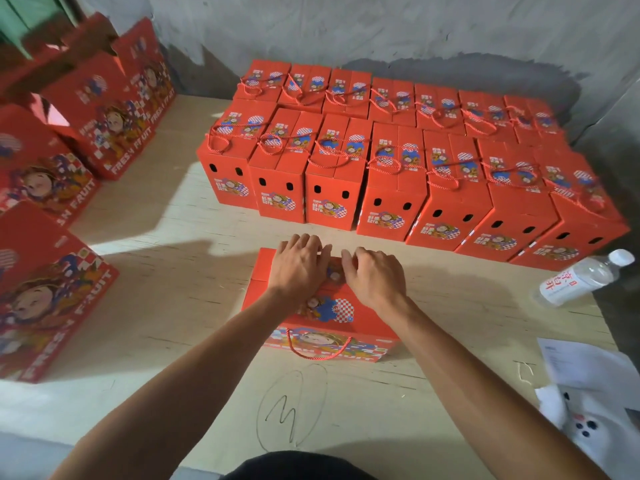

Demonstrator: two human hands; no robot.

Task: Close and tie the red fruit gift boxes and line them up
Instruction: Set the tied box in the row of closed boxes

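A red fruit gift box point(329, 313) stands on the pale wooden floor in front of me, its top flaps down. A red cord handle point(317, 351) hangs in a loop over its near face. My left hand point(299, 266) lies flat on the far left part of the top, fingers straight and pressing down. My right hand point(372, 271) rests on the top beside it with its fingers bent at the far edge; what they hold is hidden. Behind the box, two rows of closed, tied boxes point(391, 161) stand lined up against the wall.
Several more red boxes point(52, 299) stand and lean at the left, some with open flaps. A clear water bottle point(581, 278) lies at the right. White papers and a white bag point(595, 400) lie at the near right. A pencil scribble point(291, 407) marks the floor.
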